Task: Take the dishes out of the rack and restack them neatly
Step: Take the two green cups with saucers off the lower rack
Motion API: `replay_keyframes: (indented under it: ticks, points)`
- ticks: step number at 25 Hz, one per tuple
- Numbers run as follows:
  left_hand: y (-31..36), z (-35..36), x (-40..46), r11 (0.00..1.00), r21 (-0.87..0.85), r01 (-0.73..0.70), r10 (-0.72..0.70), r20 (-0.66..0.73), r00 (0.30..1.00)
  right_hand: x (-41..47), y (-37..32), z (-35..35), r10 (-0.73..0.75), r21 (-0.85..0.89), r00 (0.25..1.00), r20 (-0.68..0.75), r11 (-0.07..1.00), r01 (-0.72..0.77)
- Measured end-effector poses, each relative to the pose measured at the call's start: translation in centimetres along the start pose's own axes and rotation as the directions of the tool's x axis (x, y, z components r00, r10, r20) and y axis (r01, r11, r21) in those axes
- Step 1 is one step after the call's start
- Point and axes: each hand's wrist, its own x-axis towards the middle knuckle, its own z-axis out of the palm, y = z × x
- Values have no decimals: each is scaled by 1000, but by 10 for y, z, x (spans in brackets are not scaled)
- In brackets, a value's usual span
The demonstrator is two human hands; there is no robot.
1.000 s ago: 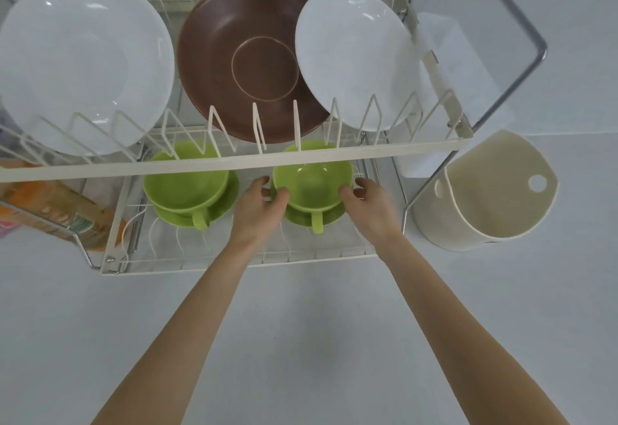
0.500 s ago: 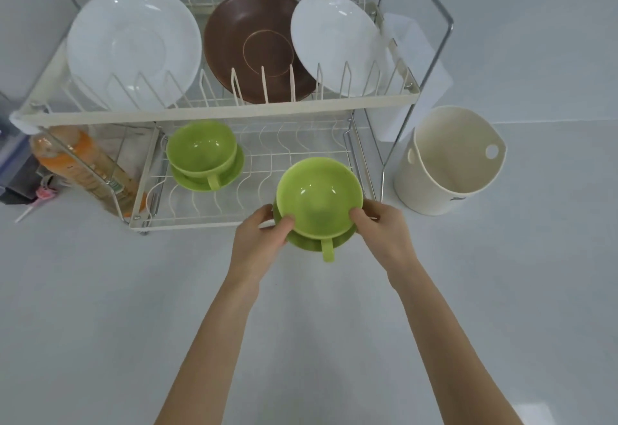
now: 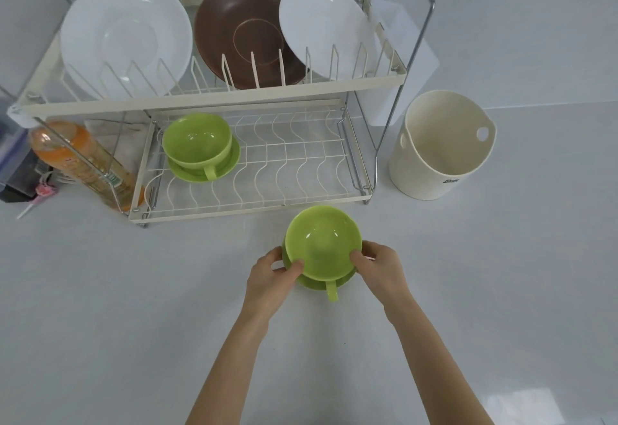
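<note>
A green cup (image 3: pixel 322 245) on its green saucer (image 3: pixel 314 283) is over the white counter in front of the rack, handle toward me. My left hand (image 3: pixel 272 274) grips the set from the left and my right hand (image 3: pixel 381 269) from the right. The cream two-tier rack (image 3: pixel 214 97) stands behind. A second green cup (image 3: pixel 196 140) on a saucer (image 3: pixel 204 170) sits at the left of the lower shelf. On the upper tier stand a large white plate (image 3: pixel 125 36), a brown plate (image 3: pixel 244 31) and a smaller white plate (image 3: pixel 326 28).
A cream tub (image 3: pixel 438 147) stands right of the rack. An orange bottle (image 3: pixel 80 160) leans at the rack's left end, beside dark items and a pink lollipop (image 3: pixel 38 194). A white board (image 3: pixel 401 53) stands behind the rack's right side.
Both hands lifted the right-hand green cup and saucer out of the lower shelf and drew them toward me, out in front of the rack.
</note>
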Motion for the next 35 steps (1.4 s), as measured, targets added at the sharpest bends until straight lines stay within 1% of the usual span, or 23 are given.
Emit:
replay_keyframes:
  ticks: [3, 8, 10, 13, 15, 18, 21, 23, 26, 27, 29, 32, 35]
  points:
    - [-6, 3, 8, 1000, 21, 8, -8, 4, 1000, 9, 6, 3, 23, -38, 1000, -2, 999, -23]
    - [-12, 6, 18, 997, 73, -25, 27, -30, 999, 12, 10, 5, 3, -118, 1000, -6, 993, -3]
    - [-13, 6, 18, 992, 113, -54, 59, -38, 998, 10, 11, 5, -48, -182, 999, 4, 982, 48]
    - [-10, 3, 17, 957, 255, -138, 153, -42, 987, 6, 4, 3, -138, -365, 990, 14, 921, 134]
    - [-5, -5, 18, 921, 340, -189, 219, -52, 974, 5, -5, 3, -226, -430, 974, -5, 880, 202]
    - [8, -26, 20, 859, 424, -287, 342, -57, 938, 1, -26, 9, -336, -434, 942, -14, 850, 297]
    - [25, -57, 25, 835, 422, -355, 432, -102, 896, 0, -54, 29, -394, -377, 919, 28, 847, 374]
    - [37, -81, 33, 826, 414, -382, 473, -140, 870, 4, -73, 46, -414, -356, 908, 59, 842, 406]
    - [54, -120, 53, 810, 439, -389, 511, -203, 835, 18, -101, 79, -393, -327, 913, 111, 853, 407]
    - [58, -132, 61, 816, 435, -382, 509, -226, 831, 24, -110, 90, -376, -324, 919, 122, 860, 395]
    - [66, -151, 78, 846, 407, -344, 466, -253, 848, 38, -125, 110, -330, -308, 936, 125, 884, 352]
    - [75, -170, 107, 899, 362, -248, 356, -273, 894, 59, -146, 134, -279, -281, 953, 115, 912, 301]
    - [80, -180, 134, 928, 343, -145, 243, -265, 933, 80, -163, 154, -203, -325, 969, 137, 915, 238]
